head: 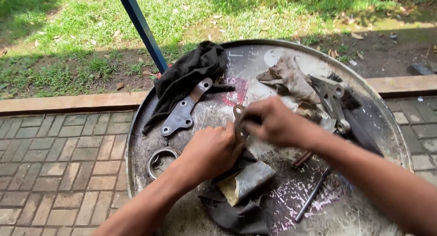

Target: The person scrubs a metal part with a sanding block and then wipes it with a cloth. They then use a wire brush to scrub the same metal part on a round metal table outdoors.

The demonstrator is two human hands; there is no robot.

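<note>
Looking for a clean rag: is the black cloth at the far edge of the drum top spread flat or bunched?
Bunched. The black cloth lies crumpled in folds, with a flat metal bracket resting partly on it.

No package, label, sign or screen is visible here. The round metal drum top [373, 113] carries only stains of paint, with no sticker.

Outdoor work area. Ground: grey interlocking brick paving [59, 158], bordered by a concrete kerb [68, 102]. Beyond it, a grass lawn [82, 22] with scattered dry leaves (patchy bare soil at right). A blue metal post [141, 29] slants upward. Strong daylight, partial shade.
</note>
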